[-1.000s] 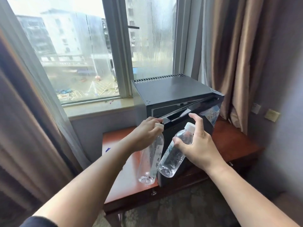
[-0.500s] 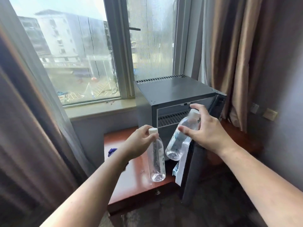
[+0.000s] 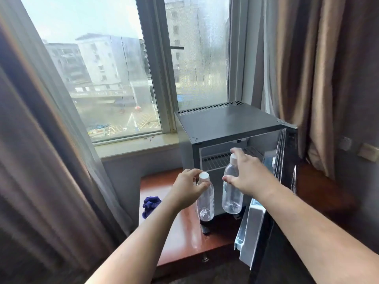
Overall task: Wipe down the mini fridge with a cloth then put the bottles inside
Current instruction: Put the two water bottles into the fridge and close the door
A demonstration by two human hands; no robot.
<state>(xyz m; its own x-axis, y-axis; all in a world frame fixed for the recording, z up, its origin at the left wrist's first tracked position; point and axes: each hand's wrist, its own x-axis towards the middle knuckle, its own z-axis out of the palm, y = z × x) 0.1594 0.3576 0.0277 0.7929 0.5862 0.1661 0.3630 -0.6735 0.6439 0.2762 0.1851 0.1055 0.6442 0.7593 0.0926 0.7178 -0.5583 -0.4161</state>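
No text you can read
Labels on the left bottle point(image 3: 206, 203) and right bottle point(image 3: 232, 198) are too blurred for you to make out

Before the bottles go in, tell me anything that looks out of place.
Nothing is spilled or damaged. The only stray thing is the blue cloth, crumpled on the table left of the open mini fridge.

The right hand point(image 3: 248, 177) covers the neck of the right bottle point(image 3: 231, 199). The left hand point(image 3: 188, 187) hides the shoulder of the left bottle point(image 3: 206, 206). Both bottles block the low part inside the mini fridge point(image 3: 225, 121). The open fridge door point(image 3: 252, 228) runs off the bottom edge. The blurry wall plate point(image 3: 368, 152) may be a switch.
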